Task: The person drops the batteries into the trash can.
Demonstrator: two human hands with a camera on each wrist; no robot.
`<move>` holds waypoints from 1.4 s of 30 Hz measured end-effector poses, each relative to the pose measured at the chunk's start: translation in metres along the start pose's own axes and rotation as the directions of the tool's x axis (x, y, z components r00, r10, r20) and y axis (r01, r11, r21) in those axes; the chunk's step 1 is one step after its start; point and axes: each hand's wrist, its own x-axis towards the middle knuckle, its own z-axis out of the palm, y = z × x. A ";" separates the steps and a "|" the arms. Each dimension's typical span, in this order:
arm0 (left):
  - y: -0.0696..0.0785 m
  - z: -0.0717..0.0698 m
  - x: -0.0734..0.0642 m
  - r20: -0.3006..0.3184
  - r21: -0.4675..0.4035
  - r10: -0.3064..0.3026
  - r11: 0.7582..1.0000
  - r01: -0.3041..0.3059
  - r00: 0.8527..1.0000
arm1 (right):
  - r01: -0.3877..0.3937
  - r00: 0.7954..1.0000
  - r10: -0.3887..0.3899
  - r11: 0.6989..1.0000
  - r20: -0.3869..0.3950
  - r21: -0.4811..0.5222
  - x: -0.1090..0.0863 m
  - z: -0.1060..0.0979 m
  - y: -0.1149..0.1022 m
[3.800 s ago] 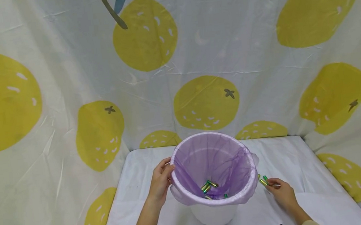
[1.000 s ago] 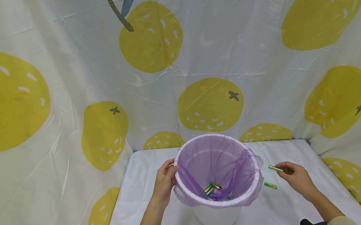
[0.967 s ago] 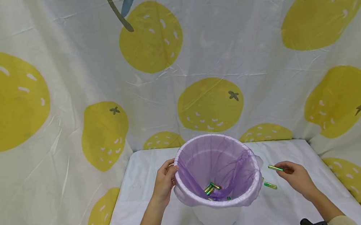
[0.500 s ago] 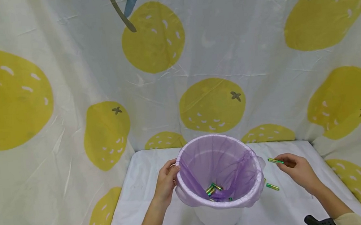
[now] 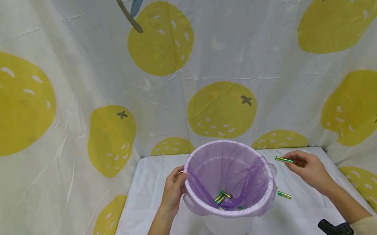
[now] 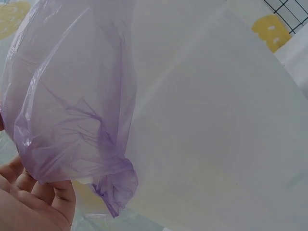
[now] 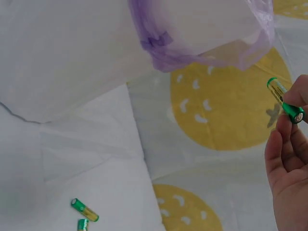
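Observation:
A white trash bin [image 5: 229, 227] lined with a purple bag [image 5: 245, 172] stands upright on the white-covered table. My left hand [image 5: 172, 191] grips its rim at the left, thumb outside in the head view; the left wrist view shows curled fingers [image 6: 43, 192] below the bag's overhang. Between thumb and fingers my right hand [image 5: 307, 168] pinches a green and gold battery [image 5: 284, 159], raised right of the bin. The right wrist view shows this battery [image 7: 285, 100] clearly. Several similar batteries [image 5: 221, 197] lie in the bag. Another battery [image 5: 284, 195] lies on the table, with one partly hidden behind the bin.
White table cloth [image 5: 159, 165] covers the surface under the bin. A curtain [image 5: 160, 112] printed with yellow fruit hangs behind and along both sides. Each wrist carries a black device, such as the one on the right [image 5: 334, 228].
My right hand has picked up a battery from beside the bin and raised it, moving away from the table toward rim height. The left hand keeps its hold on the rim.

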 end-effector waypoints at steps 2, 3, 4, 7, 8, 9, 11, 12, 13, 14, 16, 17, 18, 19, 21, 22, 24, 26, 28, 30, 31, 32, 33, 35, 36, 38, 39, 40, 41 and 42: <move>0.000 0.000 0.000 -0.002 0.001 0.000 1.000 0.000 1.000 | 0.018 1.000 -0.018 1.000 -0.004 0.008 0.003 -0.001 -0.007; 0.000 -0.001 0.000 -0.005 0.002 -0.001 1.000 0.001 1.000 | 0.025 1.000 -0.025 1.000 -0.006 0.010 0.004 -0.001 -0.010; 0.000 -0.001 0.000 -0.008 0.002 -0.002 1.000 0.002 1.000 | 0.030 1.000 -0.030 0.999 -0.006 0.013 0.005 -0.001 -0.014; -0.001 -0.001 0.000 -0.015 -0.004 -0.007 1.000 0.007 1.000 | 0.041 0.999 -0.041 0.999 -0.005 0.014 0.009 -0.001 -0.026; -0.001 -0.001 0.000 -0.016 -0.003 -0.008 1.000 0.008 1.000 | 0.043 0.999 -0.043 0.999 -0.001 0.019 0.011 -0.001 -0.030; -0.002 -0.001 0.000 -0.017 -0.005 -0.008 1.000 0.008 1.000 | 0.047 0.999 -0.047 0.999 0.003 0.022 0.012 -0.001 -0.033; -0.002 -0.001 0.000 -0.014 -0.003 -0.007 1.000 0.007 1.000 | 0.050 0.999 -0.051 0.998 0.016 0.039 0.015 0.000 -0.041; -0.002 -0.001 0.000 -0.015 -0.001 -0.006 1.000 0.006 1.000 | 0.053 0.998 -0.055 0.997 0.024 0.047 0.016 0.000 -0.044; -0.002 -0.001 0.000 -0.015 -0.001 -0.006 1.000 0.006 1.000 | 0.056 0.998 -0.058 0.997 0.033 0.060 0.017 0.001 -0.048; -0.002 -0.001 0.000 -0.015 0.000 -0.006 1.000 0.006 1.000 | 0.060 0.997 -0.063 0.996 0.043 0.071 0.019 0.002 -0.051; -0.001 -0.001 0.000 -0.016 0.003 -0.006 1.000 0.006 1.000 | 0.069 0.996 -0.074 0.994 0.058 0.084 0.021 0.004 -0.056; -0.002 -0.001 0.000 -0.017 0.002 -0.006 1.000 0.006 1.000 | 0.078 0.994 -0.084 0.993 0.064 0.091 0.023 0.005 -0.058; -0.002 -0.001 0.000 -0.018 0.002 -0.007 1.000 0.007 1.000 | 0.085 0.993 -0.092 0.992 0.070 0.098 0.024 0.007 -0.060; -0.002 -0.001 0.000 -0.019 0.004 -0.006 1.000 0.006 1.000 | 0.094 0.992 -0.102 0.990 0.074 0.105 0.026 0.008 -0.062; -0.002 -0.001 0.001 -0.020 0.002 -0.007 1.000 0.007 1.000 | 0.117 0.989 -0.127 0.986 0.080 0.118 0.030 0.012 -0.065; -0.002 -0.001 0.001 -0.019 0.000 -0.008 1.000 0.008 1.000 | 0.129 0.987 -0.140 0.984 0.083 0.125 0.032 0.014 -0.067; -0.001 0.000 0.001 -0.014 0.001 -0.003 1.000 0.003 1.000 | 0.156 0.981 -0.170 0.977 0.093 0.145 0.037 0.018 -0.071; -0.001 -0.001 0.001 -0.010 0.002 -0.004 1.000 0.004 1.000 | 0.177 0.975 -0.196 0.970 0.104 0.165 0.040 0.021 -0.076; -0.001 -0.001 0.001 -0.005 0.005 -0.005 1.000 0.005 1.000 | 0.195 0.969 -0.218 0.964 0.115 0.182 0.043 0.023 -0.080; -0.001 -0.001 0.001 -0.003 0.008 -0.008 1.000 0.008 1.000 | 0.205 0.964 -0.233 0.958 0.128 0.201 0.045 0.026 -0.084; -0.001 -0.001 0.001 -0.004 0.008 -0.011 1.000 0.011 1.000 | 0.211 0.961 -0.241 0.956 0.135 0.204 0.046 0.027 -0.086; -0.001 -0.001 0.001 -0.004 0.009 -0.013 1.000 0.013 1.000 | 0.217 0.958 -0.249 0.954 0.141 0.209 0.047 0.028 -0.088; -0.001 -0.001 0.001 -0.005 0.009 -0.014 1.000 0.014 1.000 | 0.224 0.955 -0.257 0.951 0.148 0.211 0.049 0.030 -0.090; -0.001 -0.001 0.000 -0.007 0.008 -0.014 1.000 0.014 1.000 | 0.233 0.949 -0.270 0.949 0.161 0.213 0.051 0.032 -0.094; -0.001 -0.001 0.001 -0.008 0.007 -0.014 1.000 0.014 1.000 | 0.239 0.947 -0.276 0.947 0.167 0.213 0.052 0.033 -0.096; -0.001 -0.001 0.001 -0.009 0.005 -0.013 1.000 0.013 1.000 | 0.249 0.942 -0.286 0.947 0.178 0.204 0.054 0.036 -0.100; -0.001 -0.002 0.001 -0.009 0.004 -0.013 1.000 0.013 1.000 | 0.257 0.938 -0.293 0.946 0.183 0.200 0.055 0.037 -0.102; -0.002 -0.002 0.001 -0.008 0.003 -0.012 1.000 0.012 1.000 | 0.263 0.936 -0.299 0.945 0.187 0.195 0.056 0.037 -0.103; -0.002 -0.002 0.001 -0.007 0.002 -0.011 1.000 0.011 1.000 | 0.272 0.932 -0.308 0.943 0.192 0.190 0.057 0.038 -0.105; -0.002 -0.002 0.001 -0.004 0.004 -0.008 1.000 0.008 1.000 | 0.281 0.928 -0.316 0.941 0.196 0.188 0.057 0.039 -0.106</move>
